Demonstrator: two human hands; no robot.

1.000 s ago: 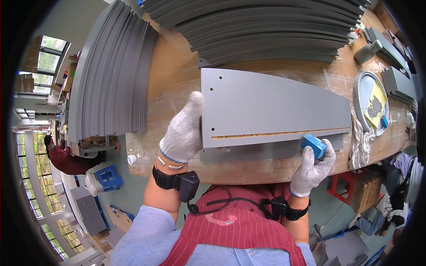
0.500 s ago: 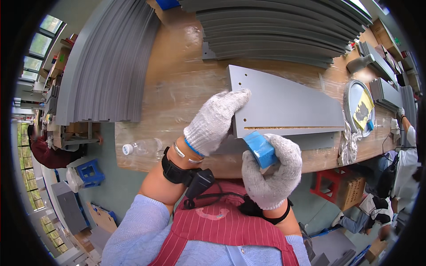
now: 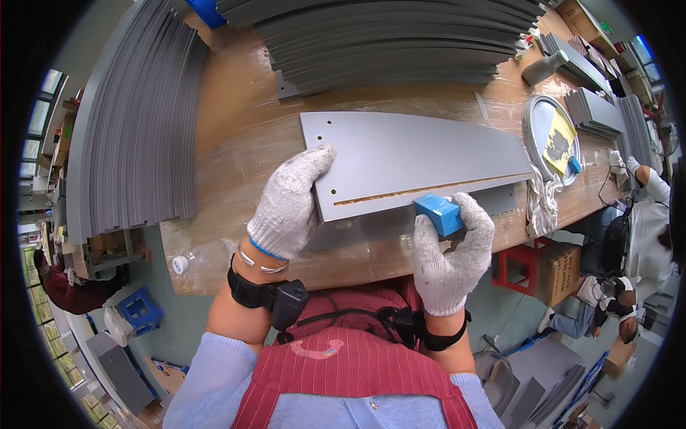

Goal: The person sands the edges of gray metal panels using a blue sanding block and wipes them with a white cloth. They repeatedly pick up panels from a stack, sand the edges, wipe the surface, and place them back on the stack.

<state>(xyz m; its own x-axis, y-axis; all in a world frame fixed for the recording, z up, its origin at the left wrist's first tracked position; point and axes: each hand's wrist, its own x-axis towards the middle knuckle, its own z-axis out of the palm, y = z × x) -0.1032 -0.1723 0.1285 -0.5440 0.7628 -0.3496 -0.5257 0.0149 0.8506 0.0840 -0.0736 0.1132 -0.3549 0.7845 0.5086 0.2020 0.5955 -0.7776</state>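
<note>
A grey tapered panel (image 3: 421, 154) is tilted up over the table, with a few small holes near its left end and a groove showing raw board along its near edge. My left hand (image 3: 286, 204), in a white knitted glove, grips the panel's left end, thumb on the upper face. In my gloved right hand (image 3: 454, 268) is a blue rectangular block (image 3: 438, 214), pinched between thumb and fingers. One end of the block touches or nearly touches the panel's near edge, just below the groove.
Stacked grey panels stand at the left (image 3: 136, 136) and the far side (image 3: 379, 50). On the right are a round lid (image 3: 532, 136) with a smeared yellow sheet (image 3: 559, 139), and a white rag (image 3: 543, 204). A clear bottle (image 3: 204, 259) lies near-left. Other people work to the right.
My right hand has moved the blue block rightward along the panel's near edge. The view has shifted, so the panel and my left hand now appear farther left.
</note>
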